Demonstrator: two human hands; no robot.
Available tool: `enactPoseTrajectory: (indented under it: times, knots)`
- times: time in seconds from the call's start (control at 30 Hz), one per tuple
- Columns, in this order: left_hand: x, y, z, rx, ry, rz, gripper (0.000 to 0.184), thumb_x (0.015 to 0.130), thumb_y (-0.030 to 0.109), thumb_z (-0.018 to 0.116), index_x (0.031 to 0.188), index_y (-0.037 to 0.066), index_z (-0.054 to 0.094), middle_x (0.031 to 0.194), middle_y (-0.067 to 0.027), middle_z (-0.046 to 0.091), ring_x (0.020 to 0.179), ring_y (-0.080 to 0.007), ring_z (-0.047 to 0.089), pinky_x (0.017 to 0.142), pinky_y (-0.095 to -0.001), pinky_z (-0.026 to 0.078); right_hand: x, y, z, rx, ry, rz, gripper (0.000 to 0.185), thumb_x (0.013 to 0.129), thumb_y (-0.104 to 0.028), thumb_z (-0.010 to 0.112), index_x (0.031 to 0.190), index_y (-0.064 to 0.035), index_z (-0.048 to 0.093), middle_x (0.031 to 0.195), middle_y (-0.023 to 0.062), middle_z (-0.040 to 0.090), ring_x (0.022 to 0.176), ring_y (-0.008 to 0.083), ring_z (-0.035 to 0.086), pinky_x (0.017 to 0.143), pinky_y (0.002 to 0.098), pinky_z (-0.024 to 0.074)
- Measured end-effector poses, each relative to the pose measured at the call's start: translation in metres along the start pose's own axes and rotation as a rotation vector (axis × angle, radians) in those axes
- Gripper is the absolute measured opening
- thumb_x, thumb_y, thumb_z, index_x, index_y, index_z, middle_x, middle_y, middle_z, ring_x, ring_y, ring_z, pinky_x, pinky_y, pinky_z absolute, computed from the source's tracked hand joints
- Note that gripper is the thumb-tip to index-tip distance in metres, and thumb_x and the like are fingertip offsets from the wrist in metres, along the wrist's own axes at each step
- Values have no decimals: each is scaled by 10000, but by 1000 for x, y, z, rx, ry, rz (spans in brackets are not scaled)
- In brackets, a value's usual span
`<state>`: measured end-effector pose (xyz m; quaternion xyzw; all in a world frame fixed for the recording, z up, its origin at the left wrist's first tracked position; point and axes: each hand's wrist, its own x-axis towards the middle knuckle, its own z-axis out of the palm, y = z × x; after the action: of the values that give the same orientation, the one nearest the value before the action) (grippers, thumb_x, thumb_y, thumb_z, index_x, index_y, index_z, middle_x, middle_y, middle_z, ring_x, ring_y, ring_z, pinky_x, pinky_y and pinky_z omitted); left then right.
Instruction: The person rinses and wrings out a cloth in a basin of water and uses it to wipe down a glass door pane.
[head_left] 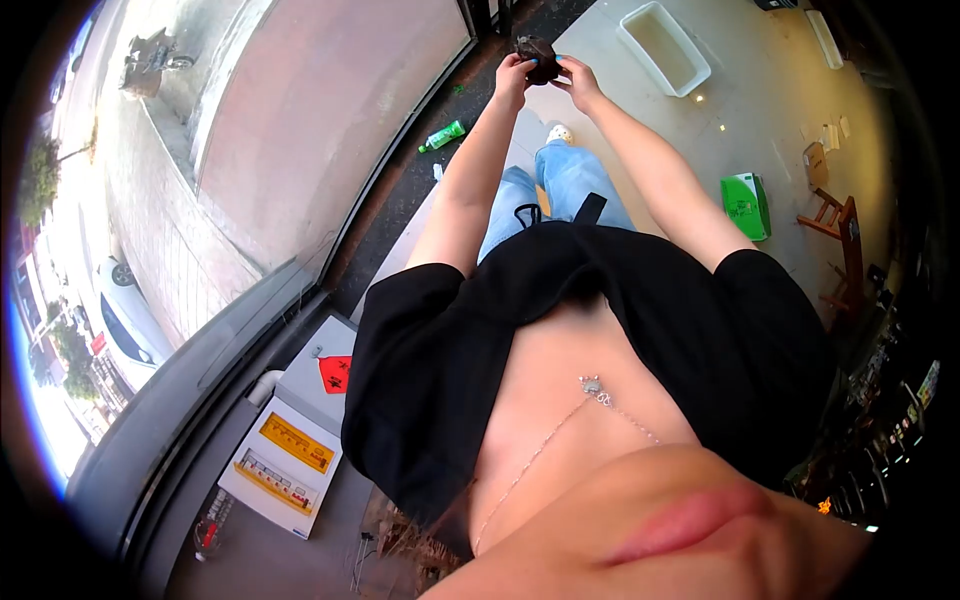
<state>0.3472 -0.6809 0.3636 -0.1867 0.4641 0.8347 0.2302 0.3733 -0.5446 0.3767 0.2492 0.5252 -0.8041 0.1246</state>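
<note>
the dark object (537,60) is located between the two hands, held out in front of the body at the ends of both extended arms. the left hand (511,80) pinches its left side; the right hand (577,83) pinches its right side, fingers bent inward. surface details of the object are too small to tell. below the hands are the blue jeans (585,183) and one white shoe (560,134). a white tub (665,50) sits on the light floor (770,120), to the right of the right hand and apart from it. a green box (746,207) is positioned near the right arm. a green bottle (443,136) lies left of the left forearm, beside the glass panel (330,100).
</note>
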Motion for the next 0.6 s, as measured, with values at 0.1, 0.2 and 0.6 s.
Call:
enactPoseTrajectory:
  times: [0.1,0.2,0.6]
  knots:
    - [-13,-11,33,145,-130,1,254,709,-21,522,959,6,492,880,-84,550,780,-180,547,673,-284,459,-32,-11,-31,19,97,-47,195,801,-241,452,911,-102,534,937,33,530,911,153,476,808,365,380]
    - [-16,-26,68,237,-257,0,275,709,-33,515,982,-11,487,861,-83,557,771,-176,550,679,-279,451,-51,-24,-69,49,143,-116,199,798,-250,465,918,-107,534,917,33,536,907,153,477,810,355,382]
    - [9,-133,245,528,-429,74,315,652,-70,547,963,-31,531,839,-92,584,744,-167,555,658,-264,447,-93,-77,-248,158,373,-320,213,743,-94,563,936,-87,474,898,63,542,822,179,547,711,336,472]
